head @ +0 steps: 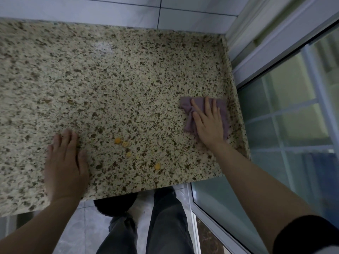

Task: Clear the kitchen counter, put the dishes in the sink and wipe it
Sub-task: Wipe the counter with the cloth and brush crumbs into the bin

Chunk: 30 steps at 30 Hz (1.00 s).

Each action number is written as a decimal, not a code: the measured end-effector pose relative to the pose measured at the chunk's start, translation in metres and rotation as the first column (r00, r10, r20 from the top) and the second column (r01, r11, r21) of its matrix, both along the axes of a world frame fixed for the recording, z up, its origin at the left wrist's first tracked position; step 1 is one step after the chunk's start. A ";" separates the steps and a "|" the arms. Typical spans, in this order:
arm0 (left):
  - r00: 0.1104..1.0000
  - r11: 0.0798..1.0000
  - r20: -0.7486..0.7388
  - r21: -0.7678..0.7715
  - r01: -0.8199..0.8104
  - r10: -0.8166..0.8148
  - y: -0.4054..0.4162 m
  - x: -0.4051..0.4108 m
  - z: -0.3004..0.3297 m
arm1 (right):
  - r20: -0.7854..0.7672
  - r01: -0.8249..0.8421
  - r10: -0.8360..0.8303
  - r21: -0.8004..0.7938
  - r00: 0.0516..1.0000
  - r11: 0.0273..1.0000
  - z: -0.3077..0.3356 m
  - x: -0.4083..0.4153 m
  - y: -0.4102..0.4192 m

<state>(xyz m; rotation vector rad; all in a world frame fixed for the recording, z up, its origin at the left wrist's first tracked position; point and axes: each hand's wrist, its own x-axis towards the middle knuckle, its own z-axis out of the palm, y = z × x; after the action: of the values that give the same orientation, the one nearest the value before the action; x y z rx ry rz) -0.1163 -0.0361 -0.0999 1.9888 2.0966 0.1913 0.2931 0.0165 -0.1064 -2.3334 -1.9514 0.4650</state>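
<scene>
Granite counter (113, 74): right hand (208, 125) flat, fingers straight, pressing purple cloth (189, 114) near right edge. Left hand (64, 162) open, palm down on stone. Yellow crumbs (122, 143) between them.

Head view, steep downward, close over counter (110, 79) edge

Speckled granite counter (110, 74) with purple cloth (189, 123), yellow crumbs (118, 140).

Far and middle worktop (102, 74): open, bare stone up to the tiled wall (110, 11).
Near edge, centre: yellow crumbs (121, 142) lie scattered between the two hands.
Right edge: raised lip, window frame (256, 57) just beyond; purple cloth (189, 116) beside it.
</scene>
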 end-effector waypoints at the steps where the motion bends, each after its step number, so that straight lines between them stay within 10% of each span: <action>1: 1.000 1.000 0.001 -0.004 -0.001 0.001 0.000 0.000 0.000 | 0.005 0.003 -0.002 -0.008 1.000 1.000 0.000 0.004 0.010; 16: 0.998 0.997 0.006 -0.058 -0.058 0.058 0.005 0.008 0.009 | 0.116 -0.140 0.139 0.005 0.984 0.990 -0.005 0.056 0.203; 30: 0.998 0.995 0.004 -0.079 -0.060 0.060 0.000 0.005 0.011 | -0.065 -0.358 0.361 0.045 0.930 0.932 0.001 -0.111 0.093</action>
<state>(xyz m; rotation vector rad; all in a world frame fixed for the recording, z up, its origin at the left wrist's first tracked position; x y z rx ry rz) -0.1110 -0.0362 -0.0894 1.8799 2.1270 0.1238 0.1817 0.1093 -0.1058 -1.9084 -2.3380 0.5257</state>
